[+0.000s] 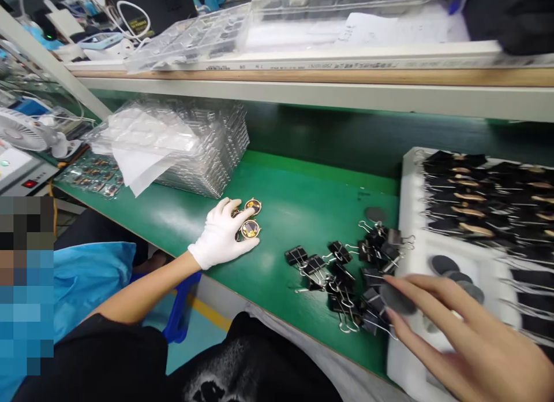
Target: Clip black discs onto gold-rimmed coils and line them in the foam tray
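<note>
My left hand [223, 233], in a white glove, rests on the green bench with its fingers closed round gold-rimmed watch heads. One watch head [250, 229] shows by the thumb and another watch head [253, 207] by the fingertips; others are partly hidden beneath the hand. My bare right hand [459, 327] pinches a dark grey disc [398, 296] between thumb and fingers, above the edge of a white foam tray [396, 347]. More grey discs [445, 265] lie in the tray behind that hand. Black binder clips [341, 280] are heaped on the bench to the left of it.
Clear plastic trays [220, 153] are stacked at the back left, with white paper over them. Rows of clipped black pieces [467, 194] fill the foam tray's far part. A single disc [375, 213] lies behind the clips. A shelf [303, 90] overhangs the bench; a person in blue [99, 269] sits at left.
</note>
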The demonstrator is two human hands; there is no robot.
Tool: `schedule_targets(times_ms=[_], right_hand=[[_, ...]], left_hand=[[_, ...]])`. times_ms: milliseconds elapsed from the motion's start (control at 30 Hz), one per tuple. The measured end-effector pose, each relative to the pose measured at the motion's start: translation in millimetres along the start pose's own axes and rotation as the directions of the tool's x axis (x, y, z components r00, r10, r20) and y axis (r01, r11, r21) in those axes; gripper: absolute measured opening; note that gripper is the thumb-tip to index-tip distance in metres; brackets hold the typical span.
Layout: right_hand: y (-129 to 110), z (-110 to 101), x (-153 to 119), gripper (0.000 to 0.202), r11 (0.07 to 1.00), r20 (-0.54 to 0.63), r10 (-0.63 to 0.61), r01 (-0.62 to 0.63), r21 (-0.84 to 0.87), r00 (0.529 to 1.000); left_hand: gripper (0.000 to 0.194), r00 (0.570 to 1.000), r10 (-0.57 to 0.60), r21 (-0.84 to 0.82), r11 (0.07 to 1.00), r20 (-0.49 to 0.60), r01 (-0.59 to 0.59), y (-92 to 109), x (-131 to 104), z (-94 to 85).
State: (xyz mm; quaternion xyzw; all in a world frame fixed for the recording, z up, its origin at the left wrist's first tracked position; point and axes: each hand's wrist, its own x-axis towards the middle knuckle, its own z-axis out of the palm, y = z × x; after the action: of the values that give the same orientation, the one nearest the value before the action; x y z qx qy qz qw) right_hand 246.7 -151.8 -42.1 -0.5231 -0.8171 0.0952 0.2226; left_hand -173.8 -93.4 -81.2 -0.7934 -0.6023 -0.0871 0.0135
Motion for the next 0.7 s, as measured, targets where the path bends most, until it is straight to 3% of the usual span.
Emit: schedule_targets(times_ms=[100, 200, 333, 433, 500, 600, 700], right_hand=[[-20.2, 0.0, 31.9, 0.038, 0.992, 0.108, -0.119, 0.113, 0.059, 0.987], [-24.3, 4.1, 62.0, 0.03, 0.984, 0.163, -0.113, 0.088, 0.153, 0.98], [-17.9, 11.4, 87.1, 0.028, 0.969, 0.128, -0.01, -0.022, 0.247, 0.992], [-15.4, 17.9, 96.4, 0.03, 0.946, 0.077, 0.093, -0.113, 0.303, 0.993], [-15.1, 22.4, 101.9, 0.034, 0.923, 0.057, 0.138, -0.15, 0.355, 0.989], [-14.8, 26.9, 112.1, 0.037, 0.888, 0.029, 0.179, -0.174, 0.425, 0.983], [-12.5, 28.2, 124.3, 0.03, 0.883, 0.016, 0.181, -0.17, 0.438, 0.983]], left_hand=[[0.065, 0.996, 0.092, -0.038, 0.995, 0.007, -0.091, 18.5, 28.2, 8.5], [0.069, 0.983, 0.177, -0.061, 0.983, 0.048, -0.174, 32.7, 58.3, 13.0], [0.084, 0.975, 0.222, -0.095, 0.97, -0.023, -0.223, 43.5, 94.5, 3.2], [0.059, 0.973, 0.226, -0.104, 0.968, -0.039, -0.229, 42.1, 131.0, -13.8], [0.048, 0.942, 0.304, -0.076, 0.952, 0.142, -0.295, 39.1, 161.1, -23.4], [0.038, 0.804, 0.359, -0.077, 0.927, 0.475, -0.368, 40.0, 202.4, -27.2], [0.025, 0.759, 0.378, -0.128, 0.921, 0.53, -0.369, 54.0, 224.0, -17.7]])
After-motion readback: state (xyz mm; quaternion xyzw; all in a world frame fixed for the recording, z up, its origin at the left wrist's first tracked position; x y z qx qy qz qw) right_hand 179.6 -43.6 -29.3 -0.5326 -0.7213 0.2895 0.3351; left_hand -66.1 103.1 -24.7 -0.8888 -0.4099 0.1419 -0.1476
